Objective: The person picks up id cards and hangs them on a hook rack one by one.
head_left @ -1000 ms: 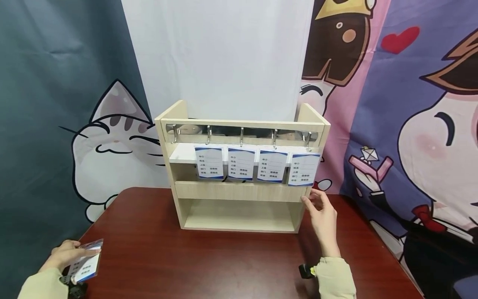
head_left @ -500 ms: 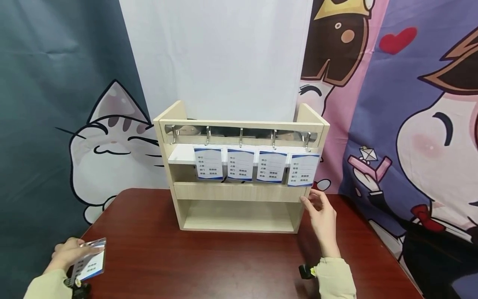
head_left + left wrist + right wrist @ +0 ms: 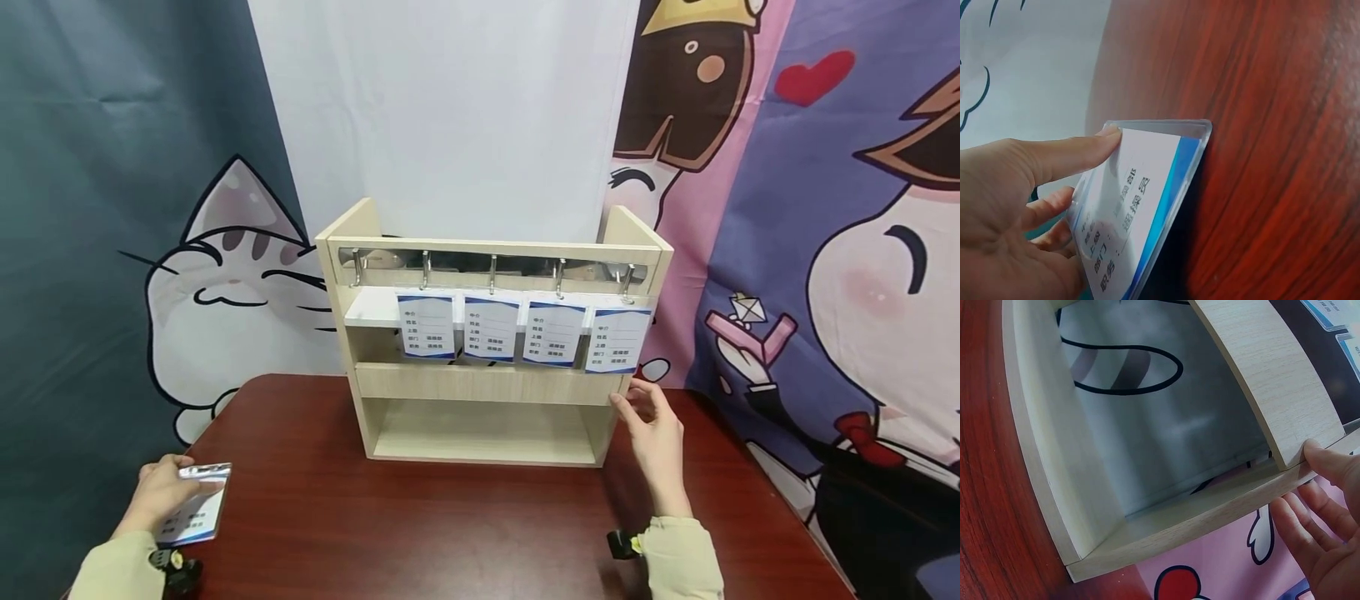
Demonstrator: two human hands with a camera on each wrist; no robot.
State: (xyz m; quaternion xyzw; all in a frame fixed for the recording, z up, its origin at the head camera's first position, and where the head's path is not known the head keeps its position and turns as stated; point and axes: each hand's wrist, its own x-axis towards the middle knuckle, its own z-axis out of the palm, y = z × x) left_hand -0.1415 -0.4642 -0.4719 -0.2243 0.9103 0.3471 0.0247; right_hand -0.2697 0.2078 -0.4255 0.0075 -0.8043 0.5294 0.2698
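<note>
At the table's left side my left hand (image 3: 156, 496) pinches a name badge (image 3: 191, 517) in a clear plastic holder. The left wrist view shows the thumb on the holder's near edge and the fingers behind it; the badge (image 3: 1125, 206) is tilted, its blue-edged printed side showing. My right hand (image 3: 656, 433) grips the right side panel of a pale wooden rack (image 3: 480, 383). In the right wrist view, the thumb lies at the corner of the front board (image 3: 1272, 381) and the fingers curl under the side panel (image 3: 1210, 512).
Several similar badges (image 3: 491, 329) hang in a row beneath metal hooks (image 3: 492, 273) on the rack's front rail. A white shelf (image 3: 372, 308) shows behind them. The rack stands toward the back of a dark red table (image 3: 420, 533), before printed curtains (image 3: 480, 117).
My left hand has moved right and slightly forward with the badge, which has turned a little. The right hand keeps its grip on the rack; the head view has shifted slightly.
</note>
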